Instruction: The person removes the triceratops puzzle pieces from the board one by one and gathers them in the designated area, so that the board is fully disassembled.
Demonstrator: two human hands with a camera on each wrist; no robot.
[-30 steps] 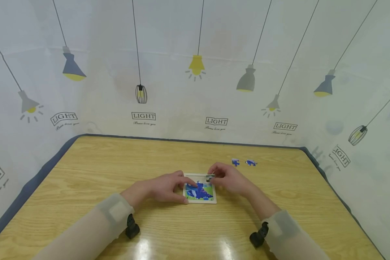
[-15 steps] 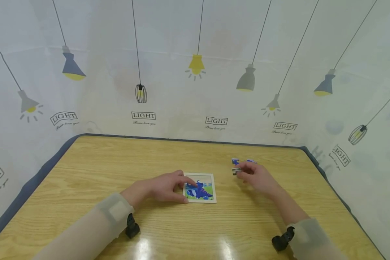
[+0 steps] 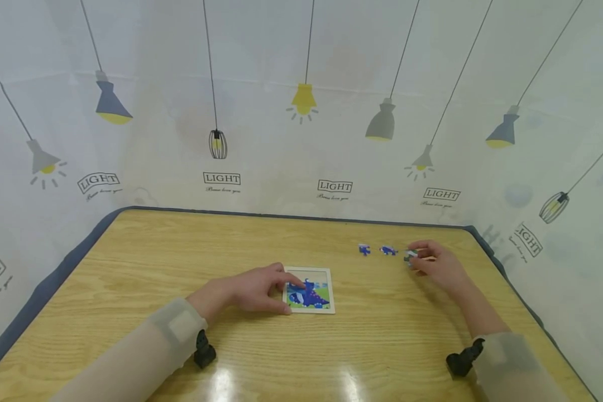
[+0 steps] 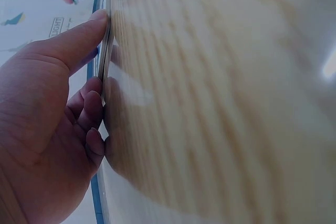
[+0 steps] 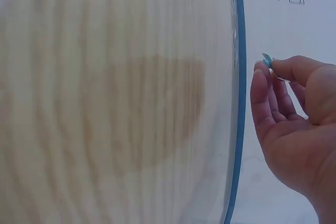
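A small jigsaw puzzle in a white square frame [image 3: 333, 301] lies on the table, with a blue dinosaur picture [image 3: 314, 299] filling its lower part. My left hand [image 3: 258, 289] rests at the frame's left side. Its index finger reaches straight onto the picture and its thumb touches the near left corner. The left wrist view shows the same hand [image 4: 47, 98] along the thin frame edge. Out to the right, my right hand [image 3: 439, 271] pinches a puzzle piece [image 3: 410, 255] between thumb and fingers. The piece [image 5: 268, 60] shows edge-on in the right wrist view.
Two loose blue puzzle pieces lie behind and right of the frame: one piece [image 3: 364, 249] and another piece [image 3: 388, 250] closer to my right hand. The wooden table [image 3: 191, 240] ends at a dark blue edge before a wall sheet [image 3: 271, 167] printed with lamps.
My right hand has carried its puzzle piece from the frame's upper right corner out to the right, beyond the two loose pieces. The left hand has stayed on the frame.
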